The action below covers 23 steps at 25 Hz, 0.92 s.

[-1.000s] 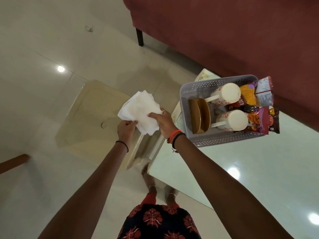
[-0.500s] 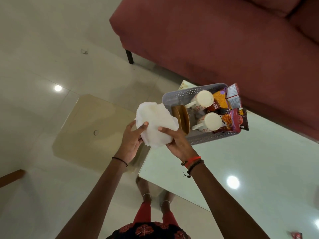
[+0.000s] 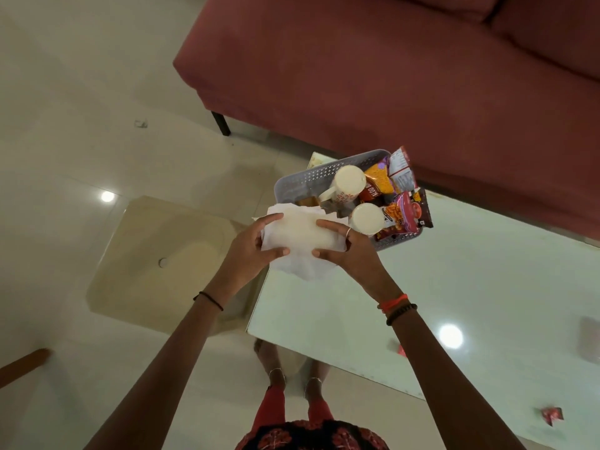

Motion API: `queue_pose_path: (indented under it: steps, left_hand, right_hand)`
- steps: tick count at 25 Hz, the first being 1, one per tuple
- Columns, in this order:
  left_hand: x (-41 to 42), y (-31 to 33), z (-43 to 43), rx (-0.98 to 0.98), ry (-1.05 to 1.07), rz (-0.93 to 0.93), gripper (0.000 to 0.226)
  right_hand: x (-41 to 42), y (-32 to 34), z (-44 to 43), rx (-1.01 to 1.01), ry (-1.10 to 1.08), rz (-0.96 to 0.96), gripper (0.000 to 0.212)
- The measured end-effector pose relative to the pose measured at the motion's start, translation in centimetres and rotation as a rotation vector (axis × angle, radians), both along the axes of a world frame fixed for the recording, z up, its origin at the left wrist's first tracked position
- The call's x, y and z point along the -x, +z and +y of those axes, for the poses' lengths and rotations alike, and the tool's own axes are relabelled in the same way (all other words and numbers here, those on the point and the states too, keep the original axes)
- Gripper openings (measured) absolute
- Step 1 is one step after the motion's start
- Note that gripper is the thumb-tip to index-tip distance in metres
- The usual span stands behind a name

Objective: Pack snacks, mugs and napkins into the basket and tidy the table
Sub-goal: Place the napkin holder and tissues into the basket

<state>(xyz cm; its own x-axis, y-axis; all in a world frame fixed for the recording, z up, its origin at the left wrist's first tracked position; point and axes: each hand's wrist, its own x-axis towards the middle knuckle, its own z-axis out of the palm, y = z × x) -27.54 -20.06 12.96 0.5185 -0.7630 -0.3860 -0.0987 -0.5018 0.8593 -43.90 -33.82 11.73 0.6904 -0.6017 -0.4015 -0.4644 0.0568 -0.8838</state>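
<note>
A stack of white napkins [image 3: 300,241] is held between both hands over the near left end of the grey perforated basket [image 3: 311,177]. My left hand [image 3: 250,251] grips its left side with thumb and fingers. My right hand [image 3: 350,251] grips the right side. Inside the basket lie two white mugs [image 3: 349,183] [image 3: 367,219] and several snack packets [image 3: 402,212], red, orange and purple. The napkins hide the basket's near left corner and most of a brown item [image 3: 306,200] in it.
The basket stands at the far left corner of a pale glass table [image 3: 454,287]. Small red wrappers [image 3: 552,417] [image 3: 401,350] lie on the table at the right. A maroon sofa [image 3: 389,76] is behind it. A beige stool [image 3: 168,254] stands on the floor at the left.
Both hands carried the napkins rightward from above the stool to the basket's near end and flattened the bundle. The view has tilted, showing more of the sofa and table.
</note>
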Motion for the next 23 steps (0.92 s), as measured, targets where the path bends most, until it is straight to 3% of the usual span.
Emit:
queue_pose_path:
  steps: [5,12,16,20,21,23]
  left_hand:
    - [1.6,-0.2,-1.2,-0.049,-0.137,-0.396,0.047]
    - [2.4,-0.8,-3.5,-0.034,-0.270,-0.579,0.040]
    - [2.0,-1.0,-4.1,-0.049,-0.343,-0.635,0.033]
    - [1.2,-1.0,-3.8,-0.028,-0.306,-0.658,0.021]
    - [0.9,-1.2,-3.8,-0.011,-0.282,-0.625,0.020]
    - [0.4,-1.0,-3.9,-0.014,-0.209,-0.359,0.018]
  right_hand:
    - [1.8,0.6,-0.4,0.336,0.010,0.134,0.043]
    - [3.2,0.4,0.7,0.649,-0.058,0.321,0.030]
    - [3.4,0.2,0.8,0.743,-0.112,0.324,0.027]
    - [4.0,-0.2,-0.2,0.577,-0.060,0.155,0.025]
    - [4.2,-0.1,-0.5,0.433,-0.065,0.118,0.024]
    - [4.3,0.4,-0.7,0.085,-0.089,0.104,0.019]
